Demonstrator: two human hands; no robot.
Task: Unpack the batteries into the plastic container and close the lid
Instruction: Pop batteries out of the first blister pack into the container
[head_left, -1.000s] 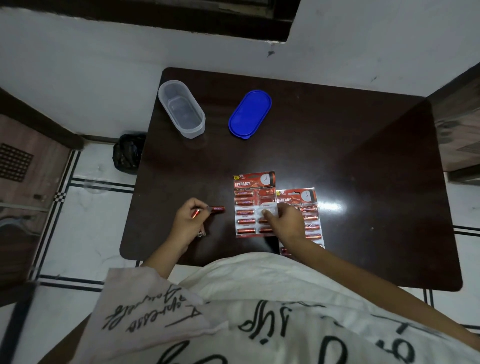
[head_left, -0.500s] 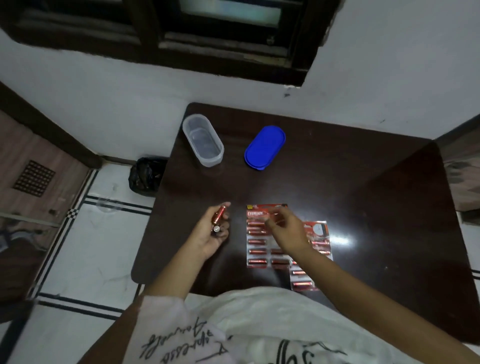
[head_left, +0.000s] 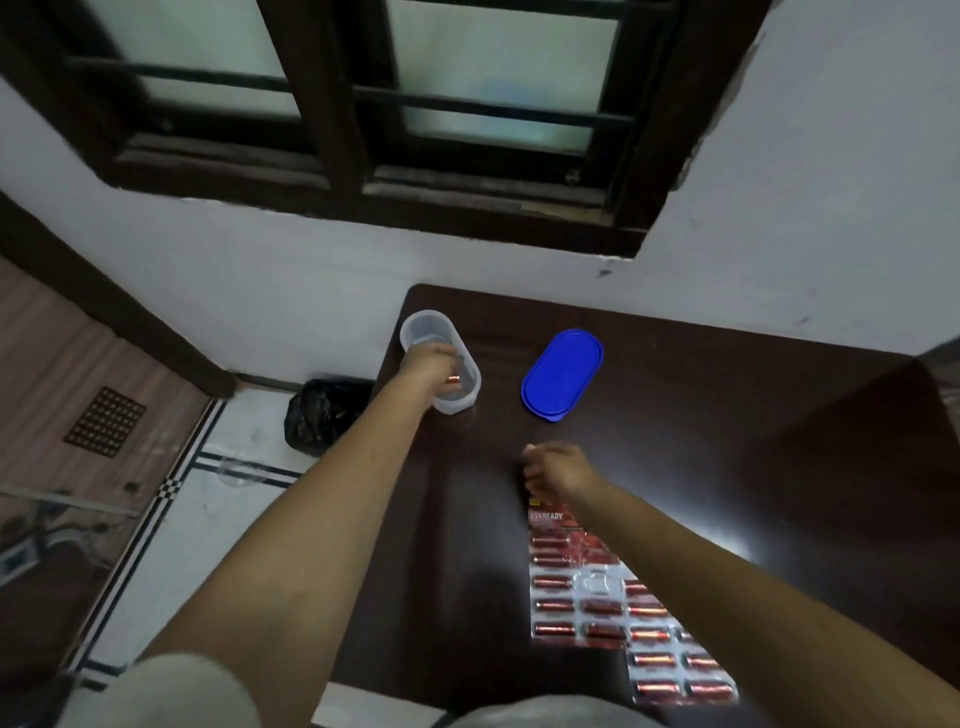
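**Batteries reach the container**

Bench first: the dark wooden top carries everything, and the person now leans well over it, the view having tipped up from the blister packs towards the far edge and the window. Half a second ago both hands were down near the packs; since then the left arm has stretched across the bench to the far left corner.

The clear plastic container stands there, open, with the left hand over its mouth and its fingers dipping inside the rim. The blue lid lies flat just beside the container, to its right, not touching it.

The two blister packs lie overlapping at the near edge, most cells full and one visibly emptied. The right hand hangs just above their top edge, loosely curled; motion blur hides whether it holds anything.

Smallest, the red battery: its tip shows at the left fingertips, pinched there, low inside the container. Whether a second one is with it cannot be told.

By this reading the first drop-off is about to happen. Most cells remain to be emptied, and the lid comes last.
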